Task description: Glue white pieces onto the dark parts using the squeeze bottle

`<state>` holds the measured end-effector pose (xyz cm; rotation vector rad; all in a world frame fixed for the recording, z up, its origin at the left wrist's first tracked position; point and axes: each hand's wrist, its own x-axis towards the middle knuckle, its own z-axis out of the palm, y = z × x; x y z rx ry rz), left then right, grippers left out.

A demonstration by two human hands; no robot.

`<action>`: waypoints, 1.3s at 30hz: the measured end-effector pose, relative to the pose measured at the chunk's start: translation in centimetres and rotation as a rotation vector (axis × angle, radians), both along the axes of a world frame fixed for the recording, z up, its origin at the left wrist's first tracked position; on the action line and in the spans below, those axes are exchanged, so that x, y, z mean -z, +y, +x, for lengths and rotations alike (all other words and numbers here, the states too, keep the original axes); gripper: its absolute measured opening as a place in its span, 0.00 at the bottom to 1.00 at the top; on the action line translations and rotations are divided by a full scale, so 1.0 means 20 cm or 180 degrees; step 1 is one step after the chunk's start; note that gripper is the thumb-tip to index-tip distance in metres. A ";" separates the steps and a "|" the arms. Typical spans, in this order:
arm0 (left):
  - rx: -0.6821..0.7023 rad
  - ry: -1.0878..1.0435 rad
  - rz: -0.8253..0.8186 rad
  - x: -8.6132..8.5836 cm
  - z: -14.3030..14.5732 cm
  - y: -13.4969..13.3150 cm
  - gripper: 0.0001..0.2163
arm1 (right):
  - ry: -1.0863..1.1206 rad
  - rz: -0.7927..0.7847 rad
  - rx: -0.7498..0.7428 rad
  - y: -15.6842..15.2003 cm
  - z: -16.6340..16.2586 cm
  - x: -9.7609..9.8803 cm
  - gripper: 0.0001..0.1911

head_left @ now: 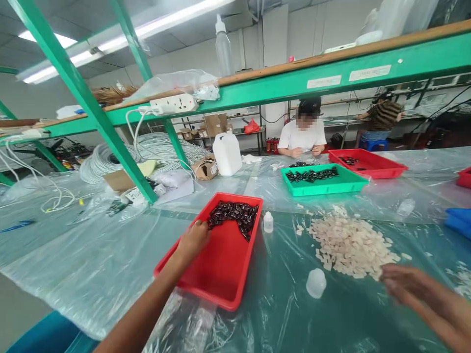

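My left hand (196, 239) reaches over the left side of a red tray (221, 267), at the edge of a heap of small glossy black parts (235, 214). Its fingers are curled and partly turned away, so what they hold is hidden. Over on the right, my right hand (412, 287) is at the near edge of a loose pile of small whitish flat pieces (349, 242). Motion smears its fingers. Between the hands stand a small white dropper bottle (268, 223) and a translucent white cup-like piece (316, 283).
A green tray (327, 189) and another red tray (382, 170) hold black parts farther back. A person in white (302, 135) sits across the table. A white jug (227, 153) stands under the green shelf frame (265, 93). Plastic sheeting covers the table.
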<state>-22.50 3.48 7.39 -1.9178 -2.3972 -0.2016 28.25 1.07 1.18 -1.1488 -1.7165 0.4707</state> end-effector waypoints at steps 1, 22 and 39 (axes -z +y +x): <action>-0.0035 0.0020 -0.0084 0.00 -0.03 0.06 0.13 | -0.0245 -0.0097 -0.0249 -0.01 -0.09 -0.02 0.11; 0.1137 -0.4892 0.0026 0.10 0.99 -0.41 0.19 | 0.0279 -0.1524 -0.1097 0.09 -0.43 0.07 0.20; 0.2145 -0.4181 0.0931 0.36 1.06 -0.07 0.14 | -0.0456 -0.0574 -0.0755 0.04 -0.30 0.01 0.20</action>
